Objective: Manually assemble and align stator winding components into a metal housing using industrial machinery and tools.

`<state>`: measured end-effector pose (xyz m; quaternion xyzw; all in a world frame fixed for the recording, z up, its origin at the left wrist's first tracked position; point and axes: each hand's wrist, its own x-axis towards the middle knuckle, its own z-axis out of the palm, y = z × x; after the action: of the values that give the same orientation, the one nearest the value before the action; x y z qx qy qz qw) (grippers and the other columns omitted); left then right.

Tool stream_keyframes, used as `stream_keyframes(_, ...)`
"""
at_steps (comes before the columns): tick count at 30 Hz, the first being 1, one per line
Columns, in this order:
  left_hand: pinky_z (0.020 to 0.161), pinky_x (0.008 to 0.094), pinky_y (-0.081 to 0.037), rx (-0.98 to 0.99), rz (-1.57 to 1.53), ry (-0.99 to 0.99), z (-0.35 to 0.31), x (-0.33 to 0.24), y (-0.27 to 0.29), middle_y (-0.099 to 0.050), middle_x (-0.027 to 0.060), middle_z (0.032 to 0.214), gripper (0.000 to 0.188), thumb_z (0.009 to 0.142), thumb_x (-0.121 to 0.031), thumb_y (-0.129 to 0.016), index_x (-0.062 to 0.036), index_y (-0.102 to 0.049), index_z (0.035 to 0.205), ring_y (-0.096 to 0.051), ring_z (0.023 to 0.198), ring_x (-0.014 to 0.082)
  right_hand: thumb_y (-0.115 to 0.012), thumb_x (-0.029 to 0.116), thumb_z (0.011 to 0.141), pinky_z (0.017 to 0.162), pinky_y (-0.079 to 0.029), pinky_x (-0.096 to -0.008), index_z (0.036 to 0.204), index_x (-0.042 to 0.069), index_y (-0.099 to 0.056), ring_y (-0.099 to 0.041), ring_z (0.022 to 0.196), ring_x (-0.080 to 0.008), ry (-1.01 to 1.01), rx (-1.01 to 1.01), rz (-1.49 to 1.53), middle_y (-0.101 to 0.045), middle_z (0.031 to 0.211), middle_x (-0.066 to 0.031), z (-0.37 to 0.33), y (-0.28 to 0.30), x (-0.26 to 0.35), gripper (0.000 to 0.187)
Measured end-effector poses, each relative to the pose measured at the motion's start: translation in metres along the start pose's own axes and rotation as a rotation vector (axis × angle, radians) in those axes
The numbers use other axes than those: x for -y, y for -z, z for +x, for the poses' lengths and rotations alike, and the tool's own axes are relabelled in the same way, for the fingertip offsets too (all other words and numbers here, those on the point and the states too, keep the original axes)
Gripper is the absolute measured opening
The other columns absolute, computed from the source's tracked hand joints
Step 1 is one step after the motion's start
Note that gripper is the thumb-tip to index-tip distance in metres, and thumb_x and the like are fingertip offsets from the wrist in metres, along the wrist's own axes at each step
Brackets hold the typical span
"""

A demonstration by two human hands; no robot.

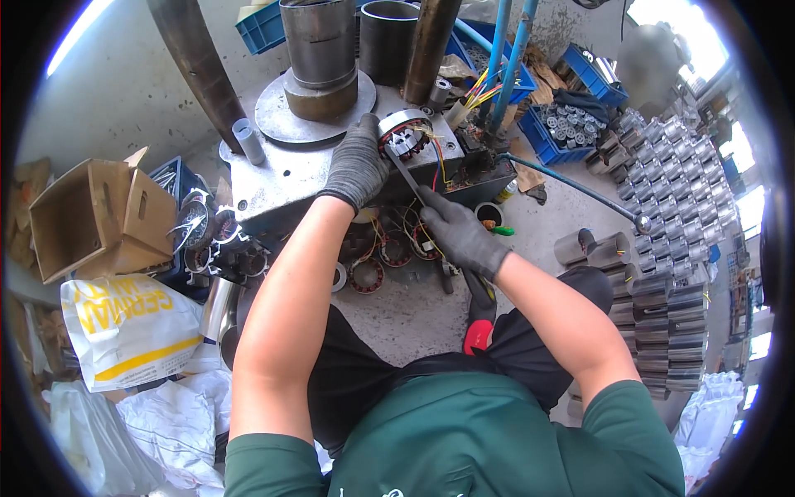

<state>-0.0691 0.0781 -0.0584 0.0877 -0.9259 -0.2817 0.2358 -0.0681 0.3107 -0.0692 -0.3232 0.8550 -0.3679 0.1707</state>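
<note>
My left hand [358, 166], in a grey striped knit glove, is closed on the left side of a motor stator [405, 117]. This is a metal ring with red insulation and coils inside, and red, blue and yellow wires hang from its right side. My right hand [462, 234], in a dark grey glove, grips a flat grey metal bar tool [404, 172]. The tool's upper end meets the lower edge of the stator; its exact contact is too small to tell. The stator is held at the front edge of a steel press table [273, 184].
A thick steel cylinder [319, 41] stands on a round plate between the press columns. Below the table lie several wound stators [366, 275]. Stacked metal housings [675, 190] fill the right side. A cardboard box [74, 219] and a white bag [128, 331] are at left.
</note>
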Motion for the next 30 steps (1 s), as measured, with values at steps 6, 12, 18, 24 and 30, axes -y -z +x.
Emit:
stream_keyframes(6,0.087,0.0495,-0.054,0.099,-0.009,-0.004,0.010,-0.005,0.002,-0.065,0.0287,0.108,0.047,0.085,-0.019,-0.080,0.0006,-0.053,0.118,-0.068,0.104,0.0459,-0.051,0.028,0.106,0.084,-0.055,-0.0537,0.156,0.013,-0.043,-0.070,0.092,-0.0470,0.107,-0.079,-0.136,-0.069,0.108,-0.0316,-0.034,0.010,-0.026,0.053)
stream_keyframes(12,0.089,0.0498,-0.055,0.100,0.045,0.043,0.002,-0.015,0.006,-0.064,0.0270,0.112,0.052,0.083,-0.014,-0.081,-0.0014,-0.052,0.125,-0.068,0.106,0.0452,-0.051,0.025,0.104,0.078,-0.052,-0.0580,0.151,0.013,-0.046,-0.069,0.088,-0.0477,0.010,-0.046,-0.448,-0.069,0.090,-0.0300,0.005,0.015,-0.002,0.048)
stream_keyframes(18,0.092,0.0495,-0.056,0.168,0.025,0.143,0.006,-0.008,0.007,-0.063,0.0281,0.116,0.046,0.082,-0.007,-0.077,-0.0012,-0.054,0.122,-0.066,0.108,0.0458,-0.049,0.029,0.107,0.104,-0.049,-0.0478,0.157,0.007,-0.040,-0.063,0.121,-0.0456,0.010,0.044,-0.013,-0.065,0.124,-0.0342,-0.040,0.011,0.004,0.056)
stream_keyframes(24,0.088,0.0465,-0.054,0.057,0.027,0.051,0.004,-0.004,-0.003,-0.063,0.0241,0.106,0.053,0.080,-0.021,-0.086,0.0001,-0.052,0.115,-0.067,0.098,0.0389,-0.050,0.027,0.106,0.100,-0.051,-0.0487,0.153,0.007,-0.046,-0.064,0.117,-0.0459,0.000,0.019,-0.092,-0.066,0.120,-0.0342,0.011,0.016,-0.002,0.051)
stream_keyframes(30,0.090,0.0457,-0.054,0.069,0.022,0.128,-0.001,-0.011,0.000,-0.063,0.0247,0.111,0.061,0.076,-0.024,-0.090,0.0004,-0.052,0.118,-0.067,0.101,0.0389,-0.049,0.027,0.105,0.094,-0.052,-0.0520,0.153,0.007,-0.044,-0.066,0.108,-0.0486,-0.009,-0.003,-0.196,-0.067,0.112,-0.0348,0.009,0.006,0.012,0.052)
